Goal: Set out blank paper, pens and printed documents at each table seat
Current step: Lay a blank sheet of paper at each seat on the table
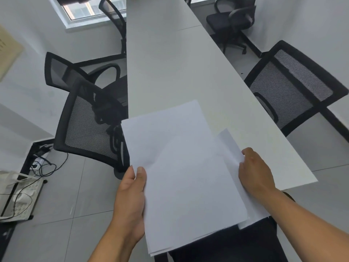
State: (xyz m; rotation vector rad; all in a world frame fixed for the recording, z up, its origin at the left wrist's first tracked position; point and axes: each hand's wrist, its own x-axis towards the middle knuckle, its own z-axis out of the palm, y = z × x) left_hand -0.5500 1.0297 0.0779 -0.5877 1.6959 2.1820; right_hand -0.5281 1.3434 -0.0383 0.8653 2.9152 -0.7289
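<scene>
I hold a stack of blank white paper (181, 171) over the near end of a long white table (181, 69). My left hand (132, 197) grips the stack's left edge, thumb on top. My right hand (255, 173) pinches the right edge of a sheet (230, 148) that sticks out from under the stack. No pens or printed documents show in view.
Black mesh office chairs stand along both sides: two at the left (90, 125), one at the right (290, 91), more at the far end (232, 23). Cables and a power strip (39, 163) lie on the grey tiled floor at the left, beside a white bag (17, 195).
</scene>
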